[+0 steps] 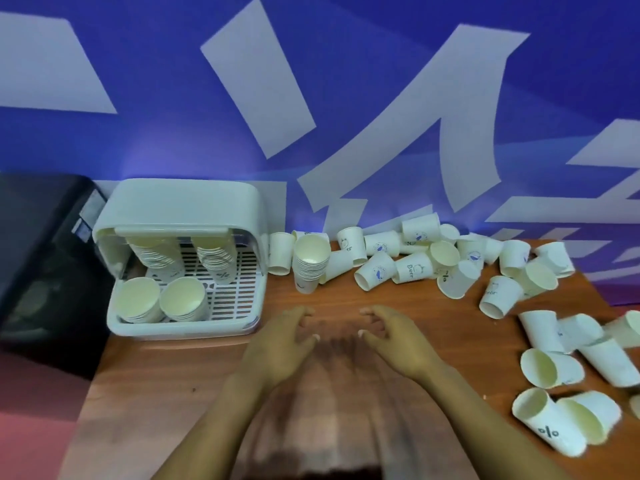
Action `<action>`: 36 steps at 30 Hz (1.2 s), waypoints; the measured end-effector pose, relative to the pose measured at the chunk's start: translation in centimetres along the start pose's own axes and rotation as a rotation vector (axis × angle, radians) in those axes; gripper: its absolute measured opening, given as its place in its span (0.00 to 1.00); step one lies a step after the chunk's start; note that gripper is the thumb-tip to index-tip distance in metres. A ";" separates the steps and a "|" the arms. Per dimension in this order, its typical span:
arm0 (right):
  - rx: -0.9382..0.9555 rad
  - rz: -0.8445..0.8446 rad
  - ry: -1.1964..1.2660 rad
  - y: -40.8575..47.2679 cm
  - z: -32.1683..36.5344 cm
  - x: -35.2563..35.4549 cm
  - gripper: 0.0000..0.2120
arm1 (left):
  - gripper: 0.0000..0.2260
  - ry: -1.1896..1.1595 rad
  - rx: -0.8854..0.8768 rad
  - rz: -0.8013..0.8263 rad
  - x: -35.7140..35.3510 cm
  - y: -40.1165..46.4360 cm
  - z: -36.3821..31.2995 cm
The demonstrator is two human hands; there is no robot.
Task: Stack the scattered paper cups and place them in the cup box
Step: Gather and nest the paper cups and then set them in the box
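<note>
The white cup box [183, 325] stands at the table's left with its lid raised; several stacks of cups [180, 303] sit inside on the slotted tray. A tall stack of nested cups [309, 263] stands just right of the box. Many loose white paper cups [412, 266] lie tipped along the back edge and down the right side [550, 367]. My left hand [280, 344] and my right hand [394, 339] hover over the table's middle, facing each other with fingers spread and curved. Neither holds anything.
The wooden table [166, 386] ends at the left near a black object [41, 258]. A blue and white wall banner [346, 98] rises right behind the cups. Cups crowd the right edge of the table.
</note>
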State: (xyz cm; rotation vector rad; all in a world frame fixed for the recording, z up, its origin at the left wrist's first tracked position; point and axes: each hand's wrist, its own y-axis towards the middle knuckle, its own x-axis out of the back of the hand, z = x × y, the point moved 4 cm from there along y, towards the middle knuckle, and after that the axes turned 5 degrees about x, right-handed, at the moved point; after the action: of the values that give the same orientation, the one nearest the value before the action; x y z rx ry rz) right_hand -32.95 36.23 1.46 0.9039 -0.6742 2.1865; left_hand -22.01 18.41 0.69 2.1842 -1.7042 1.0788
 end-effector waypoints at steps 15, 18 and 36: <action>0.147 0.130 -0.637 8.9 -12.2 12.7 0.26 | 0.24 0.245 0.082 0.010 -8.9 13.1 -11.8; 0.177 0.142 -0.641 11.3 -13.3 12.8 0.26 | 0.25 0.307 0.085 0.008 -9.8 15.9 -12.4; 0.305 0.191 -0.791 17.6 -18.7 9.0 0.28 | 0.34 0.513 0.124 -0.063 -15.5 24.5 -10.2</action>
State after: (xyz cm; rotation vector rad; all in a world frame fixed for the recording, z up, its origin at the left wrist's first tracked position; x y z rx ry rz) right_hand -58.39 40.82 -7.03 1.9802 -0.8117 2.0878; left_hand -49.77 27.70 -8.76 1.7901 -1.3608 1.5905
